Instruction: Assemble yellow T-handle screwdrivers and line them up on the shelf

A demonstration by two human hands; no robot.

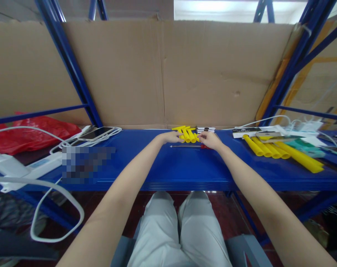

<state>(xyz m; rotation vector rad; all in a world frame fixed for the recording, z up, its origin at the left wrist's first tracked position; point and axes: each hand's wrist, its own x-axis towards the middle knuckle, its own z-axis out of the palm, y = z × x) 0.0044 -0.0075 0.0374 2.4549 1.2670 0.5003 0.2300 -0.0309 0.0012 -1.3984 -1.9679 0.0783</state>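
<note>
A short row of yellow tubes (187, 137) lies side by side on the blue table, near its back edge. At the left end of the row, my left hand (172, 137) rests low with its fingers stretched out against the tubes. From the right, my right hand (210, 139) has its fingers pinched together at the end tube, partly hiding it. Just in front of both hands lies a screwdriver (189, 146), its metal shaft pointing left and its red handle partly beneath my right hand. Behind my right hand is a small white-and-black stack (205, 129).
Longer yellow tubes (268, 148) lie at the right beside a knife-like blade (285, 138) and white papers. White cables, a phone (94, 133), a power strip (43, 167) and a red plastic bag (37, 129) crowd the left. A cardboard panel (163, 74) stands behind the table.
</note>
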